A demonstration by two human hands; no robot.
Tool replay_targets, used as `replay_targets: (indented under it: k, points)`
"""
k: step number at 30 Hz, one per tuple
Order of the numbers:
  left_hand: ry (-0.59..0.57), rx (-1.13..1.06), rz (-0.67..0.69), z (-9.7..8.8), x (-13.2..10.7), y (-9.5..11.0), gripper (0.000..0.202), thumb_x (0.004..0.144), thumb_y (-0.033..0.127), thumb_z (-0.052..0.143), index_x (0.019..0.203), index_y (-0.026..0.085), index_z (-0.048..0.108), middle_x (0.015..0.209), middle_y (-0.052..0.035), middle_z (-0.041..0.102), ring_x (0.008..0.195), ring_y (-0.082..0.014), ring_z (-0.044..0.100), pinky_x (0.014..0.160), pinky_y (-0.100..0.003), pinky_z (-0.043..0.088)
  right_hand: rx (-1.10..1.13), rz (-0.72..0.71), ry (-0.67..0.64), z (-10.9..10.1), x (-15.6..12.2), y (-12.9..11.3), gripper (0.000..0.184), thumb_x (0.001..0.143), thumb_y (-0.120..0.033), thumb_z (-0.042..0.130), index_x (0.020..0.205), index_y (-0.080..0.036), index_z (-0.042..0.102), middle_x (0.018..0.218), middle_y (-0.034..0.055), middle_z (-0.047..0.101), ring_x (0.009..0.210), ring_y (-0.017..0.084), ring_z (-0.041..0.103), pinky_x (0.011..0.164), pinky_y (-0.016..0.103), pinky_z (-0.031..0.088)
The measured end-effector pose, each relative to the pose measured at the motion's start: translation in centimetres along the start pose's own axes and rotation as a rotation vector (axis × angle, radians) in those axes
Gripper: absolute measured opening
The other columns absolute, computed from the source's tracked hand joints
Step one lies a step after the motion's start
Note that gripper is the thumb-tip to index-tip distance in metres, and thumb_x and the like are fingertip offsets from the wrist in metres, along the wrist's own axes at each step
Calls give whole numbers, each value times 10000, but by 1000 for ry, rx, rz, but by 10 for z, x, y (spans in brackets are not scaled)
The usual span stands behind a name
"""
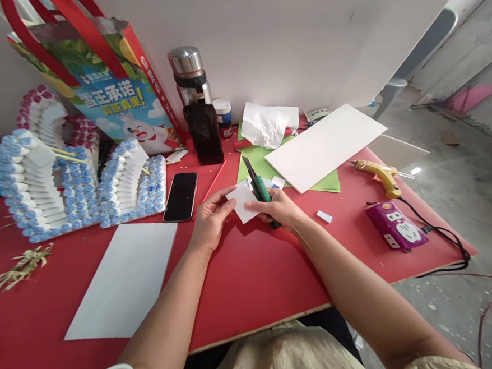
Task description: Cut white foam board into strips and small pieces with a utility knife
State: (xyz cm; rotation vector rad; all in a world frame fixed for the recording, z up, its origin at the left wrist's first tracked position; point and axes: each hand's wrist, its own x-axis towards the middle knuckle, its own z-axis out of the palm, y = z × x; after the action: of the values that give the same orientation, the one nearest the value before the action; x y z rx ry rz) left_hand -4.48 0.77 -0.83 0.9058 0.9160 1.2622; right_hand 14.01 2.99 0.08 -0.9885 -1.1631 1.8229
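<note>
Between my two hands is a small white card [242, 200], held just above the red table [253, 285]. My left hand [211, 216] pinches its left edge between thumb and fingers. My right hand [282, 207] is closed around a green utility knife [260, 190], its dark blade pointing up and away from me. The right thumb also presses on the card's right edge. Beyond my right hand, part of a bluish paper piece shows on the green sheet [321, 182]. A small white offcut [324, 216] lies to the right of that hand.
At left stand blue-and-white folded models [48, 192] by a shopping bag [122, 97]. A phone [180, 197], a white sheet [126, 277] and a steel flask [190, 76] are nearby. At right lie a white board [325, 148], a yellow glue gun [378, 176] and a corded purple power strip [396, 225].
</note>
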Motion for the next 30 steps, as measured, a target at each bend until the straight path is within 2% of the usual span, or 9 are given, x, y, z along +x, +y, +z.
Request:
replay_targets:
  k: [5, 11, 16, 20, 25, 27, 30]
  points:
    - [96, 136, 80, 0, -2, 2, 436, 790, 352, 788, 1191, 193, 723, 1068, -82, 748, 985, -242, 688, 935, -386, 526, 25, 19, 69, -2, -2, -6, 423, 710, -530, 812, 771, -179, 585, 587, -39, 477, 471, 74, 401, 422, 223, 244]
    - [156, 277, 151, 0, -3, 3, 411, 807, 366, 765, 1188, 215, 733, 1014, -51, 727, 914, -203, 664, 862, -330, 538, -22, 23, 98, -3, -2, -7, 373, 669, -410, 854, 829, -169, 619, 594, -39, 505, 470, 79, 436, 426, 220, 266]
    - [167, 285, 158, -1, -2, 3, 406, 809, 361, 760, 1189, 221, 734, 964, -39, 712, 862, -186, 642, 829, -322, 533, -29, 27, 106, -6, -2, -4, 318, 727, -427, 799, 796, -173, 620, 547, -44, 470, 457, 97, 456, 411, 223, 272]
    - [145, 294, 145, -2, -2, 3, 401, 794, 366, 773, 1170, 230, 744, 960, -37, 707, 844, -182, 635, 820, -322, 526, -75, 41, 82, -4, -3, -6, 352, 684, -423, 835, 762, -183, 589, 539, -48, 482, 445, 81, 402, 416, 227, 267]
    - [44, 444, 73, -11, -1, 1, 395, 790, 383, 770, 1146, 212, 749, 940, -47, 696, 823, -193, 627, 760, -316, 522, -175, 80, 62, 3, -7, -11, 353, 651, -365, 846, 740, -193, 550, 515, -73, 453, 419, 69, 357, 410, 236, 253]
    - [14, 556, 61, -15, -2, 3, 380, 816, 402, 740, 1145, 211, 741, 941, -50, 679, 833, -200, 631, 768, -329, 525, -230, 99, 62, 4, -8, -12, 330, 657, -338, 829, 762, -194, 551, 539, -72, 479, 430, 70, 372, 419, 236, 259]
    - [-26, 836, 173, -17, -8, 11, 363, 824, 418, 723, 1134, 228, 724, 1083, -66, 641, 960, -228, 634, 869, -362, 516, -301, 133, 82, 4, -9, -9, 293, 668, -310, 801, 761, -193, 548, 536, -77, 479, 442, 70, 375, 435, 233, 258]
